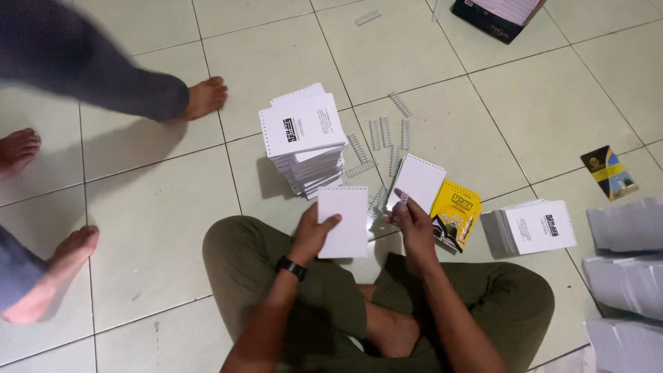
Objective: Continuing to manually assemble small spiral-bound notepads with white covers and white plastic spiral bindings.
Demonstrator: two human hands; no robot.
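Over our crossed legs (pixel 331 297), our left hand (pixel 314 231) clasps a white punched pad (pixel 343 221) at centre while our right hand (pixel 412 215) pinches a small wire coil (pixel 404 199) at two o'clock, which, we judge, could slip and miss the holes.

White booklet (pixel 343 222), yellow cover (pixel 456 214), green trousers (pixel 276 276)

place: home binding workshop | signs: tiled floor (pixel 442 62); booklet stacks (pixel 304 148); loose binding coils (pixel 380 135)
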